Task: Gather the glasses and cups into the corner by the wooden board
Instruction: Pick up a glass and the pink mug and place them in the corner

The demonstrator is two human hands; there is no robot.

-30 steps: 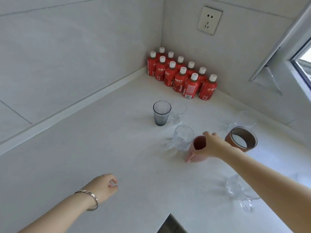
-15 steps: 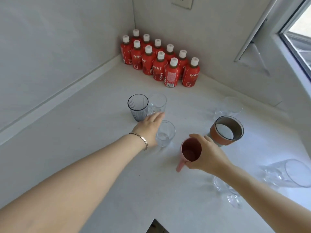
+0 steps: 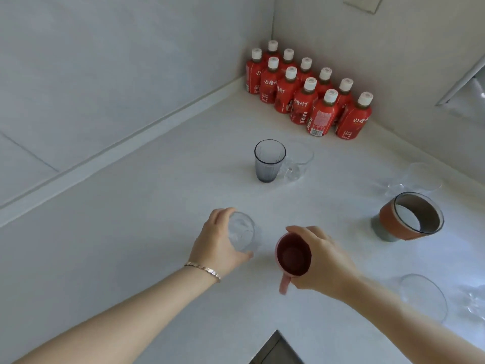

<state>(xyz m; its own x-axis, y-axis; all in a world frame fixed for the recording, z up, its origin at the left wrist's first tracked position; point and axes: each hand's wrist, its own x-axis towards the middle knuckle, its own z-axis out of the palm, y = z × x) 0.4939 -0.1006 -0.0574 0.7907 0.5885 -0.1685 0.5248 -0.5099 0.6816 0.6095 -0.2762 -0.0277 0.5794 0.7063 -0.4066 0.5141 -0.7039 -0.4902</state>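
My left hand grips a clear glass lifted above the white counter. My right hand holds a pink mug by its rim, handle hanging down. Farther back, a smoky grey tumbler stands upright beside a clear glass mug. At the right stands a glass cup with a brown sleeve. Behind it sits a clear glass; another clear glass is near my right forearm. No wooden board is in view.
Several red juice bottles with white caps fill the far wall corner. A wall socket sits above them. A window frame is at the right edge. The counter's inner corner edge shows at the bottom.
My left hand reached in, closed on the clear glass and drew it back toward me. My right hand lifted the pink mug and pulled it nearer.
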